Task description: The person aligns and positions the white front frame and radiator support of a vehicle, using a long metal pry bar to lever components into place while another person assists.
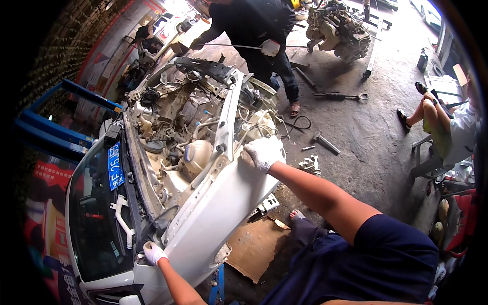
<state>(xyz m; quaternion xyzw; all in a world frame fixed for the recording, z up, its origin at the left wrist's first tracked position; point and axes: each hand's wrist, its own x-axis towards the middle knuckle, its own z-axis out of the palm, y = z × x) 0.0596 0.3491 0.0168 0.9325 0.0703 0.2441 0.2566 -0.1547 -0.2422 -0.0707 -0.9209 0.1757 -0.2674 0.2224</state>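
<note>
A long white fender [219, 213] lies along the near side of a car whose engine bay [188, 117] is exposed. My right hand [264, 154], in a white knit glove, is closed over the fender's front upper end. At the rear upper corner, beside the base of the windshield [96, 223], my gloved left hand [154, 252] has its fingers curled over the panel edge. The fingertips of both hands are partly hidden. Between them sits a rounded cream reservoir [198, 154] inside the bay, among hoses and wiring.
Across the bay stands a person in dark clothes [249, 25] holding a long rod. An engine [338, 31] stands at the back. A hammer [326, 142] and other tools lie on the floor. Cardboard [258, 246] lies below the fender. Another person [452, 122] sits at right.
</note>
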